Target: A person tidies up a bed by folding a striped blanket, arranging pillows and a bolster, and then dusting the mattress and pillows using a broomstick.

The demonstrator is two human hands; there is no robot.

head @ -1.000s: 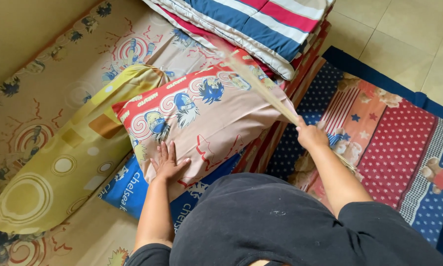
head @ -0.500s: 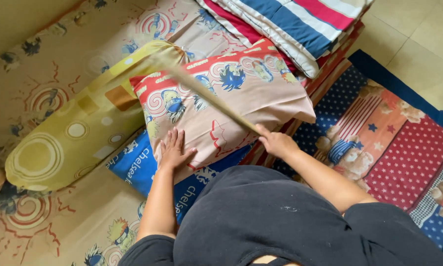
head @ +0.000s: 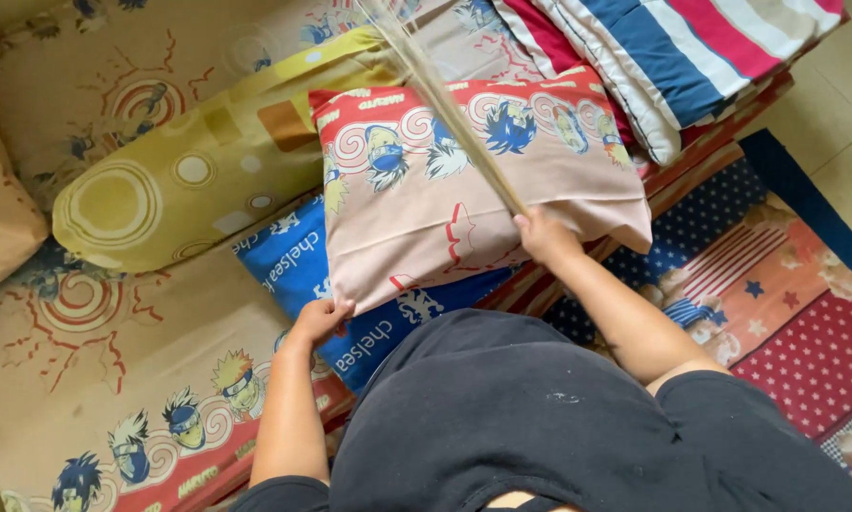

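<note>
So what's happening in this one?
A person in a dark shirt bends over a mattress with a cartoon-print sheet. The right hand grips a bundle of thin straw-coloured sticks, a bed beater or broom, angled up over a beige and red cartoon pillow. The left hand pinches that pillow's near corner. The pillow lies on a blue pillow, beside a yellow bolster. Folded striped blankets sit behind.
</note>
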